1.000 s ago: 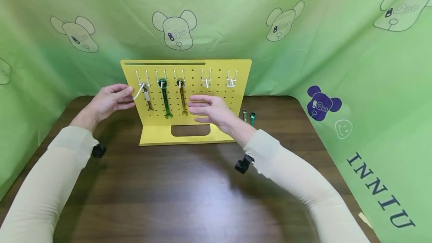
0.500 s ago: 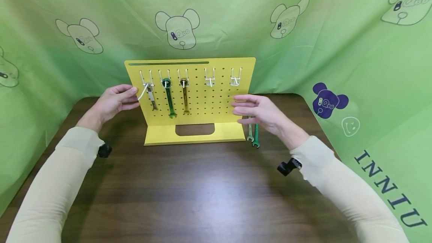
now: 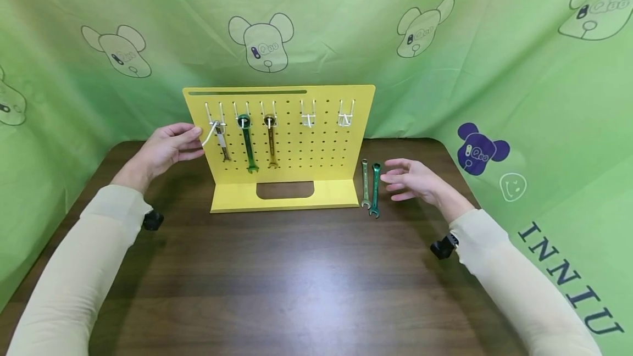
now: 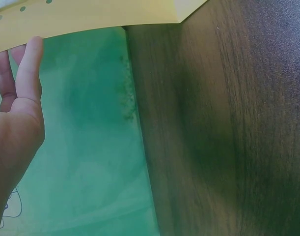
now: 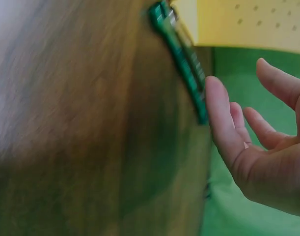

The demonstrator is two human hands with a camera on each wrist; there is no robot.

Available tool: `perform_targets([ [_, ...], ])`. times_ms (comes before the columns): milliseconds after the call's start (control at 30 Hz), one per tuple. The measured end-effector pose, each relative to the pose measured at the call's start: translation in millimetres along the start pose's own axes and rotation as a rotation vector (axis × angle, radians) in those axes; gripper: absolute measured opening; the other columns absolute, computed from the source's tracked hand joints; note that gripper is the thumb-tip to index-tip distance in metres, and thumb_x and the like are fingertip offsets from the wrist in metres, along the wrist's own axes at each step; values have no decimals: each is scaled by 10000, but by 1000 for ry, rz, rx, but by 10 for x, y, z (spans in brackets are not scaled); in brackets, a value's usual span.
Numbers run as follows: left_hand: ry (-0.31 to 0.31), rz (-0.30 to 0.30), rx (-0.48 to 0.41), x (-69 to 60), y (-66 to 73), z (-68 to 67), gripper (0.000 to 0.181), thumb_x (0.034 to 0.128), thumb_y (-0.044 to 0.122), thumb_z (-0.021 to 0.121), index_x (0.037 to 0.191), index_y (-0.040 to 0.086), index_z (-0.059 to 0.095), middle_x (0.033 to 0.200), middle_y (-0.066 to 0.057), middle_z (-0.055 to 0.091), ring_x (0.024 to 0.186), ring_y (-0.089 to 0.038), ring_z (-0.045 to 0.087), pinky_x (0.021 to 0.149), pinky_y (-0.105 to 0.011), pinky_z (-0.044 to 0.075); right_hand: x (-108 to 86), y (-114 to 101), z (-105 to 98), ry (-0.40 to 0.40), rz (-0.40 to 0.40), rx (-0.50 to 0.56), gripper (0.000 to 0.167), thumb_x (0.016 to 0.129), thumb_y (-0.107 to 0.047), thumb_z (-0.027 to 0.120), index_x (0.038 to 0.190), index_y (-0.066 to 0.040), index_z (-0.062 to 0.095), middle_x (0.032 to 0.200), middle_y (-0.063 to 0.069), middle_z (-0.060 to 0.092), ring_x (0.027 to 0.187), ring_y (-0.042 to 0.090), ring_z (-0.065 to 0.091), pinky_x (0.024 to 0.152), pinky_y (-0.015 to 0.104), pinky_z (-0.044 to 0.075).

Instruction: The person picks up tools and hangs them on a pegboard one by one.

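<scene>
Left hand [image 3: 170, 150]: pinching edge of yellow perforated pegboard [image 3: 296, 150]
Right hand [image 3: 417, 181]: spread, near slim dark-green metal wrench [image 3: 375, 191] lying on brown wood-grain surface [image 3: 237, 268]

On green curtain [image 3: 554, 136]: dark letters "INNIU" [image 3: 564, 277], to right of right hand [image 3: 415, 181]. On printed bear heads [image 3: 267, 48], beyond left hand [image 3: 170, 150] and right hand: small word beginning with "Q", rest not clear.
</scene>
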State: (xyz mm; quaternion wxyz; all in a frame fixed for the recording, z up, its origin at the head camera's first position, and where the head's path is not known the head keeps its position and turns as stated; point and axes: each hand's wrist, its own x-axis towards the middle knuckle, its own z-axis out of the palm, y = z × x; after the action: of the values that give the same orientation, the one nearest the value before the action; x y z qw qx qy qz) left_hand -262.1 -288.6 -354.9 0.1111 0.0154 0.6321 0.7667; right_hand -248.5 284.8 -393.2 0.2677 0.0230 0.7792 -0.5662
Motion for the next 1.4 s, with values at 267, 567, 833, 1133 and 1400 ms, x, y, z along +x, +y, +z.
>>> perform_targets([
  [267, 1, -1, -4, -11, -2, 3, 87, 983, 121, 680, 941, 83, 747, 935, -38, 713, 868, -197, 726, 832, -372, 636, 242, 175, -130, 0, 82, -16, 867, 986, -257, 708, 1610, -56, 142, 1505, 291, 397, 1253, 422, 535, 901, 482, 608],
  [567, -1, 3, -4, -11, 9, 3, 93, 988, 108, 671, 940, 83, 746, 928, -41, 712, 856, -190, 726, 847, -383, 631, 422, 194, -100, 2, 146, -51, 871, 937, -295, 770, 1567, -22, 234, 1294, 179, 550, 1075, 307, 618, 838, 453, 634],
  [833, -7, -8, -1, -26, -5, 2, 97, 992, 106, 665, 939, 85, 744, 931, -33, 708, 859, -182, 724, 845, -372, 633, 469, 235, -46, 52, 162, -77, 860, 897, -241, 816, 1527, -29, 271, 1031, 71, 639, 814, 176, 673, 736, 380, 650],
  [1133, -15, 6, -31, -28, 16, -3, 110, 995, 88, 656, 938, 77, 748, 928, -42, 720, 857, -185, 730, 833, -366, 635, 514, 176, 4, 98, 153, -139, 841, 879, -211, 834, 1489, -21, 287, 968, 80, 625, 748, 161, 669, 665, 341, 645],
  [1400, -14, 3, -30, -12, 9, -2, 120, 999, 83, 648, 935, 78, 749, 933, -43, 722, 866, -187, 734, 839, -372, 633, 513, 185, 11, 99, 159, -148, 806, 875, -217, 838, 1462, -11, 324, 955, 63, 631, 755, 160, 667, 668, 337, 644],
])
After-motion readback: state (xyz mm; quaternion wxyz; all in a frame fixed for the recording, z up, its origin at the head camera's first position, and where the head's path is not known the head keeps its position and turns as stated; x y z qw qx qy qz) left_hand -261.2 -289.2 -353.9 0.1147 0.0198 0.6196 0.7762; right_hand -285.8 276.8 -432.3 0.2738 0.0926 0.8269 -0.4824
